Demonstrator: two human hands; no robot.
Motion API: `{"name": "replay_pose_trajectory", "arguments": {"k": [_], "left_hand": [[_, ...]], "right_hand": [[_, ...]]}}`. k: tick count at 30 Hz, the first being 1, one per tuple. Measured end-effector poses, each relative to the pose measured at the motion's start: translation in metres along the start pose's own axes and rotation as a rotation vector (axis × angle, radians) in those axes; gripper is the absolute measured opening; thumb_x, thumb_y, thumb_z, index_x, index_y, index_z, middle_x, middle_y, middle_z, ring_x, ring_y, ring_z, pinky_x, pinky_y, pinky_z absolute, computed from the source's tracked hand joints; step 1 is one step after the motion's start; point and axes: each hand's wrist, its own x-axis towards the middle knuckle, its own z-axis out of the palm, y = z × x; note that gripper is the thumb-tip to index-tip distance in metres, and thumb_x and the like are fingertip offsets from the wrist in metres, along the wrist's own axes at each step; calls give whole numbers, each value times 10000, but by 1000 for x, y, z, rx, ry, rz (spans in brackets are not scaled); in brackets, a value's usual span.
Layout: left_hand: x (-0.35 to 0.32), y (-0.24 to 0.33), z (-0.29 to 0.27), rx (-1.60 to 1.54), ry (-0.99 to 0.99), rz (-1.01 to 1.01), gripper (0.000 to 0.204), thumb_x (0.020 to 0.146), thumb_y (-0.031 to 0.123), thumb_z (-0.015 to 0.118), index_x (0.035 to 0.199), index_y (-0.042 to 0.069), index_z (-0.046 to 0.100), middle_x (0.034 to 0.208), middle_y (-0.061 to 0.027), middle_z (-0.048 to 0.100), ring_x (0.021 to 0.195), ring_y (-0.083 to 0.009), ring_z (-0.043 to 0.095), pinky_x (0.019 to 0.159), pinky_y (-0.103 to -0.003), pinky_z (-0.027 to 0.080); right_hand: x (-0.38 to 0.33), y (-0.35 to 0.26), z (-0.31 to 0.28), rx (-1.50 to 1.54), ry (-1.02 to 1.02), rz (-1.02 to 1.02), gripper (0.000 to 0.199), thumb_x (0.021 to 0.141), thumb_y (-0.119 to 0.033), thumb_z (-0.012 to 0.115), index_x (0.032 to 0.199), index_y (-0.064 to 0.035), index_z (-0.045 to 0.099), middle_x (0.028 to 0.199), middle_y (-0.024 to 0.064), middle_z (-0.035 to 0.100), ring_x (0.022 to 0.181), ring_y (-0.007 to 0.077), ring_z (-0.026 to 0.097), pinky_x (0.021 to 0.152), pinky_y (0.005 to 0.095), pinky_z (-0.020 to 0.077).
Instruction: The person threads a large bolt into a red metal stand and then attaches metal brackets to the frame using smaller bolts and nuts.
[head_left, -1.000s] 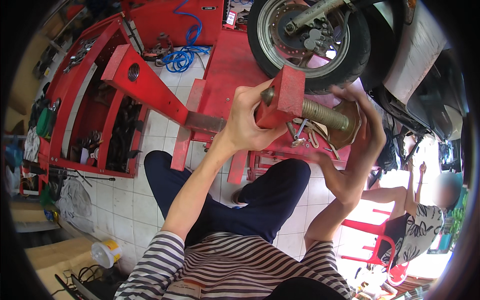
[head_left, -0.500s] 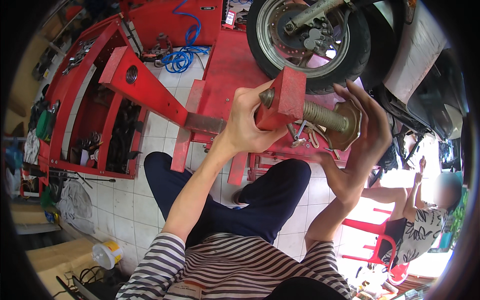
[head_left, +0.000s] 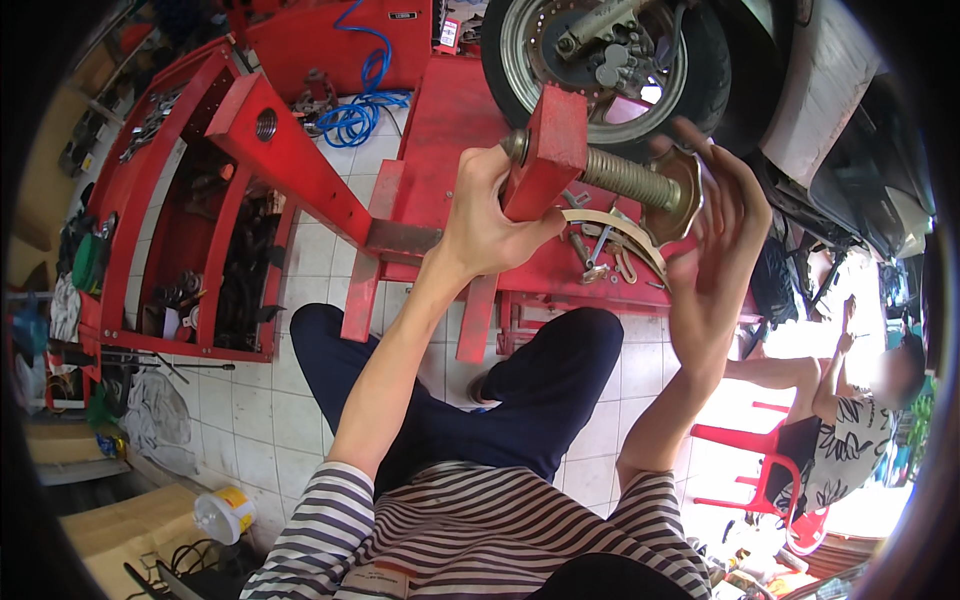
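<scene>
My left hand (head_left: 490, 215) is wrapped around a red square metal post (head_left: 547, 150) below its top end. A thick threaded screw (head_left: 628, 178) passes sideways through that post, its pointed tip showing on the left side. At the screw's right end is a brass-coloured scalloped knob (head_left: 679, 195). Around the knob's right side my right hand (head_left: 722, 215) is open, fingers spread and slightly blurred; firm contact cannot be made out. To the left stands a matching red upright (head_left: 290, 160) with a bare threaded hole near its top.
A motorcycle wheel (head_left: 610, 75) stands on the red platform (head_left: 440, 130) ahead. Beneath my hands lie several tools (head_left: 600, 250). A red tool cart (head_left: 205, 290) is at left, near a coiled blue hose (head_left: 365, 115). Another person (head_left: 850, 440) sits on a red chair (head_left: 740, 445) at right.
The post, screw and both hands appear higher and slightly left in the picture. My right hand has shifted around the knob, its fingers still apart. My left hand keeps its hold.
</scene>
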Motion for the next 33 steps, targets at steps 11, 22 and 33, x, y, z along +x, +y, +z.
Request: {"name": "replay_pose_trajectory", "arguments": {"k": [11,22,33], "left_hand": [[2,2,3,-24,27,20,325,606,14,706,915,-17,610,646,-71,576,550,-136,511,563,-282,415],[6,6,3,72,1,91,204,611,29,673,743,6,519,605,-37,475,537,-142,431,525,-282,341],[3,6,6,-3,77,16,159,639,0,658,714,-4,517,639,3,480,589,-80,460,553,-261,368]], "right_hand": [[3,9,5,-7,-190,-96,758,706,29,791,1376,-20,441,1334,177,528,1179,246,577,920,337,501],[2,7,-2,126,-129,-133,512,887,-228,687,1301,29,527,1272,175,585,1159,306,595,998,413,456],[3,-2,-5,-4,-213,-86,512,961,-298,587,1336,34,480,1230,159,614,1108,218,620,972,336,454]]}}
